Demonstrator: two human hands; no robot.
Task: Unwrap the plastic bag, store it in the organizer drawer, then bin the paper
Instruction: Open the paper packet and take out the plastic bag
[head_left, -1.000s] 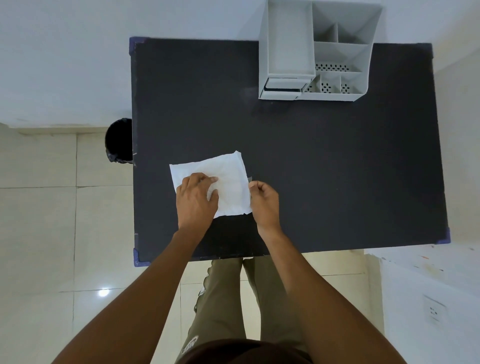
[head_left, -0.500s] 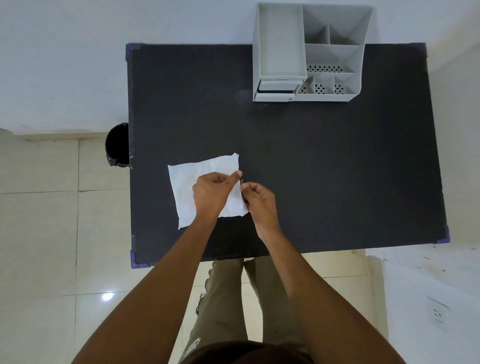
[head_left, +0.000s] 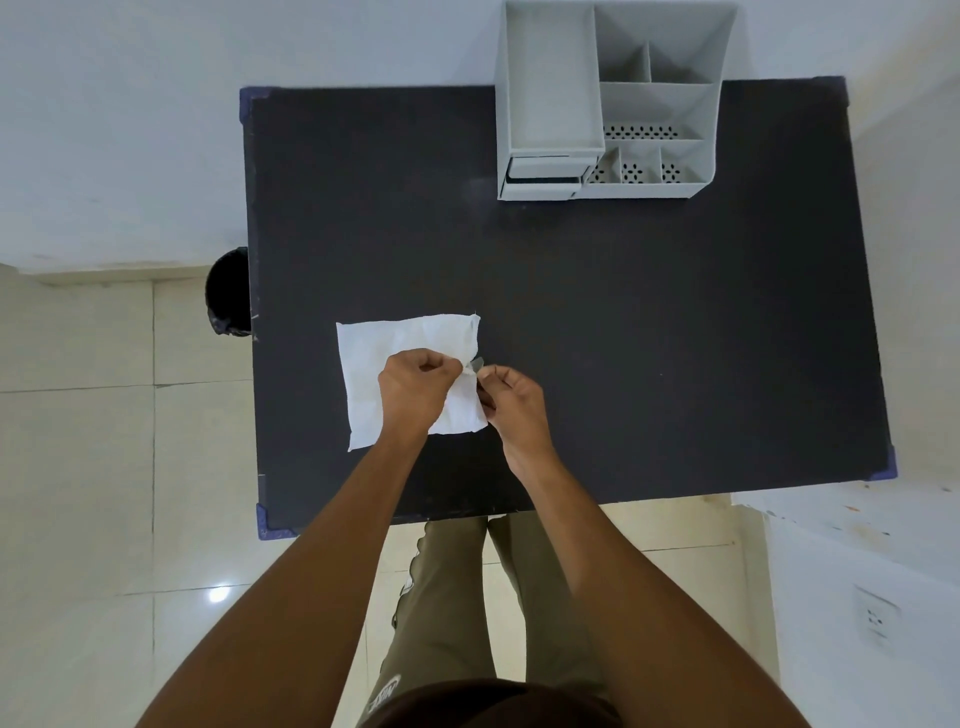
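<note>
A creased white paper (head_left: 395, 345) lies flat on the black table (head_left: 623, 338), near its front left. My left hand (head_left: 415, 387) rests over the paper's right half and pinches its right edge. My right hand (head_left: 511, 400) sits just right of it, fingertips pinched on a small clear plastic bag (head_left: 476, 365) that pokes out at the paper's right edge. Most of the bag is hidden by my fingers. The grey organizer (head_left: 608, 104) stands at the table's far edge, and its small drawer (head_left: 545, 171) at the front left is slightly pulled out.
A black bin (head_left: 227, 291) stands on the tiled floor beside the table's left edge. A white wall runs behind the table. A white surface (head_left: 857, 519) with a wall socket sits at the right front.
My left hand lifted off the flat paper and moved right to pinch its right edge. My right hand closed in, and the clear bag now shows between the two hands.
</note>
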